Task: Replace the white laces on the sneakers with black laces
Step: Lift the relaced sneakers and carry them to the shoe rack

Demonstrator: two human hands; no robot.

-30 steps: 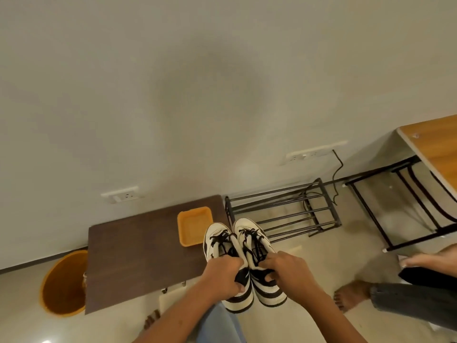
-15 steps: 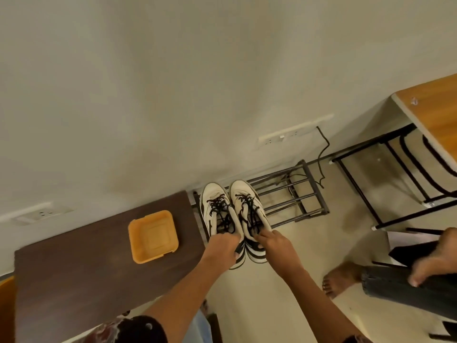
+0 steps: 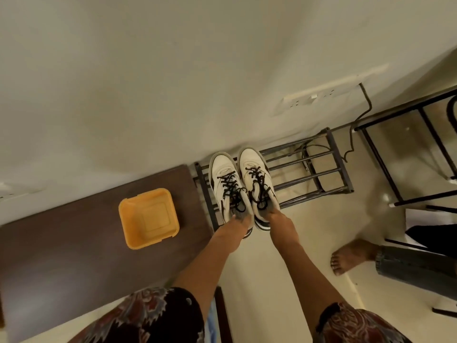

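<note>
Against the pale wall stands a metal shoe rack (image 3: 306,169). Both sneakers (image 3: 243,184), already black-laced, sit side by side at its left end. Left hand (image 3: 233,231) and right hand (image 3: 282,227) apparently grip the heels, probably to shelve the finished pair.

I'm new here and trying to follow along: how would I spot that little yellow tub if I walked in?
Find the dark brown table against the wall, left of the black metal shoe rack. The yellow tub sits on its right end, near the rack. It is square with rounded corners, open-topped, and the only bright thing on the dark wood.
</note>
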